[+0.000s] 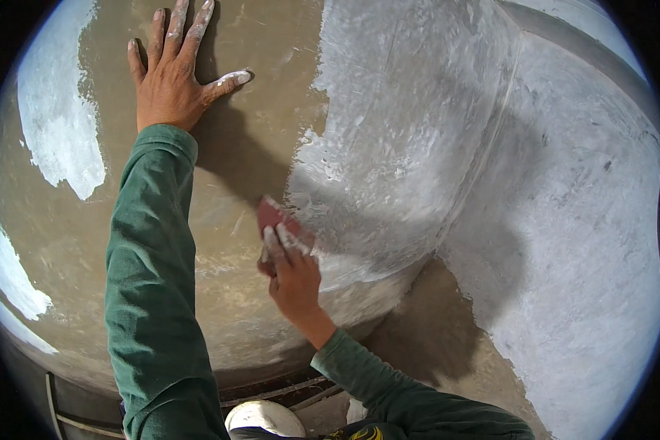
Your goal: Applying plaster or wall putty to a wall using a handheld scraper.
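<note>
My left hand (pixel 172 92) rests on the brownish bare part of the wall (pixel 257 37), fingers spread and dusted white. Lower and to the right, my right hand (pixel 295 279) grips a flat dark-red piece (pixel 273 214) smeared with white. That piece lies against the wall by the ragged edge of a whitish-grey coating (pixel 389 125). Whether it is a scraper or an abrasive sheet, I cannot tell. Its lower part is partly covered by my fingers and slightly blurred.
An inner corner runs down the right, where an adjoining wall (pixel 572 198) is also coated whitish-grey. White patches (pixel 62 125) mark the wall at far left. Below, a round white bucket-like object (pixel 264 418) stands near my body, beside dark bars. Long wooden strips (pixel 88 425) show at lower left.
</note>
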Demonstrator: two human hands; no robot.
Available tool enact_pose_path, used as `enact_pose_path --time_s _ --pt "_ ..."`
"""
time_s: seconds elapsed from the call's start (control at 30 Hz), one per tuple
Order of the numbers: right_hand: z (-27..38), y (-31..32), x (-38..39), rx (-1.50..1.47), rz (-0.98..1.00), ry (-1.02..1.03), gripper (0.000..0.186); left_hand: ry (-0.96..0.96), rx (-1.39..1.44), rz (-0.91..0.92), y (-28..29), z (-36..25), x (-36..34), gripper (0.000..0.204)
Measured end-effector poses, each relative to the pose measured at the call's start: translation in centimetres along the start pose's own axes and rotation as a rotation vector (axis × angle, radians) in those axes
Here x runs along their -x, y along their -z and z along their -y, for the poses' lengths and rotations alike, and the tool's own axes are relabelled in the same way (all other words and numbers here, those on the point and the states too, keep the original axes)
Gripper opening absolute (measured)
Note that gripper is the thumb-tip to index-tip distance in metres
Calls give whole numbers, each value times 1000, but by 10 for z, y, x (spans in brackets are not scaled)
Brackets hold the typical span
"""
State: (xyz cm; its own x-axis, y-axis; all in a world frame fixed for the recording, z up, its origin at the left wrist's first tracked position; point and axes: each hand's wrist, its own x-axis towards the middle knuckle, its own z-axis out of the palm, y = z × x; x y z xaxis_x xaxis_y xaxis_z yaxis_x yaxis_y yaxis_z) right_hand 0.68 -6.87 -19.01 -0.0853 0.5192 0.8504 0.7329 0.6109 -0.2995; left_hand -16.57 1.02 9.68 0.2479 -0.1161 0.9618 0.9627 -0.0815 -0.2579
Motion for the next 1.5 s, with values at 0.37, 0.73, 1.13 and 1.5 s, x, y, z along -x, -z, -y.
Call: enact_pose_path --time_s 0.37,0.73,1.13,1.5 --pt "-43 50 -61 -54 -219 -158 49 -4 -8 8 -5 -1 5 111" --pt "6 -22 9 80 1 1 65 -17 16 -2 0 1 5 109" --pt "-79 144 -185 252 -211 355 61 93 -110 277 20 -13 -3 113" --pt "-93 49 -8 307 145 328 53 65 -110 219 15 -13 1 113"
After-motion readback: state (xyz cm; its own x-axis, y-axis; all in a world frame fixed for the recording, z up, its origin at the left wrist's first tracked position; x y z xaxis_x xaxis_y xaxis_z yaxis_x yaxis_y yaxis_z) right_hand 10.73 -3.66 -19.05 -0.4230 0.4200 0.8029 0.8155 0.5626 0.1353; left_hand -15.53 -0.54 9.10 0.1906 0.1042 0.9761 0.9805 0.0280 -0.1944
